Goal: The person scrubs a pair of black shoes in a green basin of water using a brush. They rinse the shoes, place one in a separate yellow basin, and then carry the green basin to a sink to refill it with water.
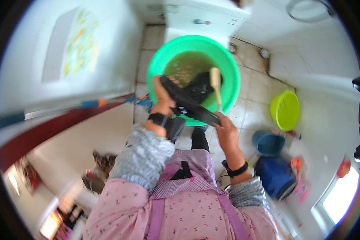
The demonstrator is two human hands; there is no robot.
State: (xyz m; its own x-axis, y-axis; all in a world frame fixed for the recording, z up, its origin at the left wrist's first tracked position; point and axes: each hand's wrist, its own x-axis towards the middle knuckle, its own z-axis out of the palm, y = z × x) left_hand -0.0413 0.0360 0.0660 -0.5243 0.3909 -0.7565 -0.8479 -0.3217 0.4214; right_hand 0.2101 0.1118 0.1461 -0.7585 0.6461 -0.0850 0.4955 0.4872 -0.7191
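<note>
A large green plastic basin holds murky water, with a dark wet item partly in it. Above the basin's near side, a long black object, its kind blurred, slants between my hands. My left hand grips its upper left end. At its lower right end my right hand holds it together with a light wooden-looking handled brush, whose broad end points away over the basin; its bristles are not visible.
Behind the basin stands a white appliance or cabinet. On the tiled floor at right are a yellow-green basin, a blue-grey bucket and a dark blue container. A mop-like pole runs along the left.
</note>
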